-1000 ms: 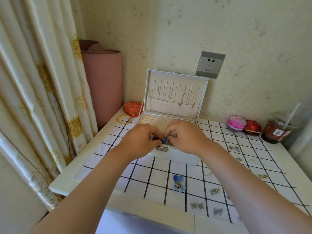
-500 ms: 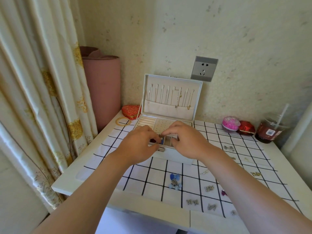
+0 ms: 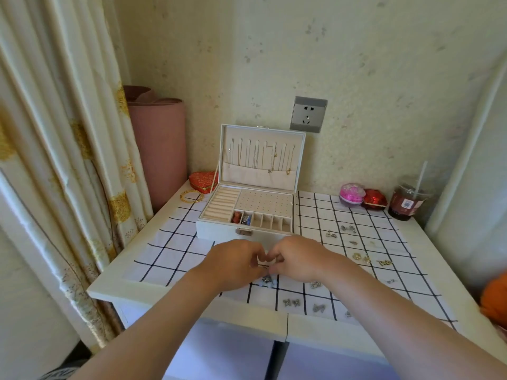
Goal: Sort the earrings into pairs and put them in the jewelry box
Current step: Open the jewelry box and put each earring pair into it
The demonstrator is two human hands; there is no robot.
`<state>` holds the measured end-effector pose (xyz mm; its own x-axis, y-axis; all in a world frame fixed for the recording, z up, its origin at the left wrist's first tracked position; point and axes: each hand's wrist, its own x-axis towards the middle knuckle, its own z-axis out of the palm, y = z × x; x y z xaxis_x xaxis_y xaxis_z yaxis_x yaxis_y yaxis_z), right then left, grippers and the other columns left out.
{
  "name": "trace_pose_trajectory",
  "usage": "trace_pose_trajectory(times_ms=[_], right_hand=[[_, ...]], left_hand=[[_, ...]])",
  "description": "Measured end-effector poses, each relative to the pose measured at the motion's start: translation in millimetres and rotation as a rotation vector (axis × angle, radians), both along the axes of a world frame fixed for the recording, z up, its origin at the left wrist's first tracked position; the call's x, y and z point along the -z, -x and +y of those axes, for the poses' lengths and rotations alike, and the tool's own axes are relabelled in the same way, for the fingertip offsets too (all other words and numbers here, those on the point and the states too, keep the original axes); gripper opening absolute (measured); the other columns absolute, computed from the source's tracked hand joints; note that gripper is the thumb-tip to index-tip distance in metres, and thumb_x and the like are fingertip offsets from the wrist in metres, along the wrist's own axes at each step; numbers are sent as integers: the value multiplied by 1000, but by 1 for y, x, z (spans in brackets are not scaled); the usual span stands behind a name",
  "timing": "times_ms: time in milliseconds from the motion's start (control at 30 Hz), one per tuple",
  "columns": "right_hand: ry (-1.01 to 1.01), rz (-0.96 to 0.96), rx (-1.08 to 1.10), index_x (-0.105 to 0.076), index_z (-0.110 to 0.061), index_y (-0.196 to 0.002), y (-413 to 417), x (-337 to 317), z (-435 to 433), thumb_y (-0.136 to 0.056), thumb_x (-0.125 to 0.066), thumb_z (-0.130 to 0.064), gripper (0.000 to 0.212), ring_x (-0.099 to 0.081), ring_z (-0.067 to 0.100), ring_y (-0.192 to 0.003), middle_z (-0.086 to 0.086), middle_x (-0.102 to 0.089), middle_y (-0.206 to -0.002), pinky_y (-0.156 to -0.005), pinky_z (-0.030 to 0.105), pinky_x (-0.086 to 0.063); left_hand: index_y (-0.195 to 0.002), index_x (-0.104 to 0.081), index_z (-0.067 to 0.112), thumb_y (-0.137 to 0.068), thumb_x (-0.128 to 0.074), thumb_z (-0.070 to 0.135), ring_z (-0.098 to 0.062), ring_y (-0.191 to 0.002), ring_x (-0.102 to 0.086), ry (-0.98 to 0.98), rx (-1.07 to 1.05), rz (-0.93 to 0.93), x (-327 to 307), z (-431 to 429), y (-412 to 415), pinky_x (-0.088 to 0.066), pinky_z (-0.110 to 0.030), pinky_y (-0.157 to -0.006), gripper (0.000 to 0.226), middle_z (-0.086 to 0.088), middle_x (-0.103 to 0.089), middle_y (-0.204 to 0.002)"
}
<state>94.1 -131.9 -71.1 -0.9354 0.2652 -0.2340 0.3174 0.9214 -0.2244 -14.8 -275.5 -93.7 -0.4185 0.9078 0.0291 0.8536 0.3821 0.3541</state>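
The white jewelry box (image 3: 219, 233) stands open at the back middle of the checked cloth (image 3: 175, 242). Its small front compartments hold a red earring (image 3: 236, 216) and a silver-and-blue one (image 3: 247, 218). My left hand (image 3: 234, 263) and my right hand (image 3: 297, 259) are side by side just in front of the box, fingers curled down, fingertips meeting. Right below them lies a blue beaded earring (image 3: 267, 281), partly hidden. Whether either hand grips it is hidden. Loose silver earrings (image 3: 290, 302) and gold earrings (image 3: 356, 255) lie on the cloth to the right.
A red heart box (image 3: 203, 181) and a gold bangle (image 3: 191, 195) sit left of the jewelry box. A pink round box (image 3: 352, 193), a red box (image 3: 375, 202) and a drink cup with a straw (image 3: 408, 204) stand at the back right. Curtain on the left.
Both hands have drawn back from the box's front compartments and come down onto the cloth over the blue beaded earring. A silver-and-blue earring now lies in the box.
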Motion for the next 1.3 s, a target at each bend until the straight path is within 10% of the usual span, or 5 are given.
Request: trace_pose_trajectory(times_ms=[267,633,1300], right_hand=[[89,64,57,-76,-29,-94,-1,7,-5,-87,-73,-31,8,-62,15,-92,-12,-67,-96,-81,34,-54],[639,484,275,-75,-16,-90,7,-28,11,-77,-85,-11,17,-56,5,-47,1,-72,-80,-51,20,-49],[575,544,216,-76,-19,-94,66,-54,28,-93,-70,-14,7,-59,9,-51,-7,-72,-68,-40,12,-39]], left_hand=[[-117,-66,29,-83,-69,51,-10,-96,-59,82,-9,-61,2,5,-3,-52,-33,-86,41,11,-64,-108],[-93,-72,17,-84,-74,13,-6,-68,-63,-376,-214,-760,-27,6,15,-49,-16,-61,10,-1,-72,-81],[-97,-69,26,-88,-71,22,-6,-71,-67,-750,-387,-722,-45,26,59,-52,-23,-67,11,3,-76,-84]])
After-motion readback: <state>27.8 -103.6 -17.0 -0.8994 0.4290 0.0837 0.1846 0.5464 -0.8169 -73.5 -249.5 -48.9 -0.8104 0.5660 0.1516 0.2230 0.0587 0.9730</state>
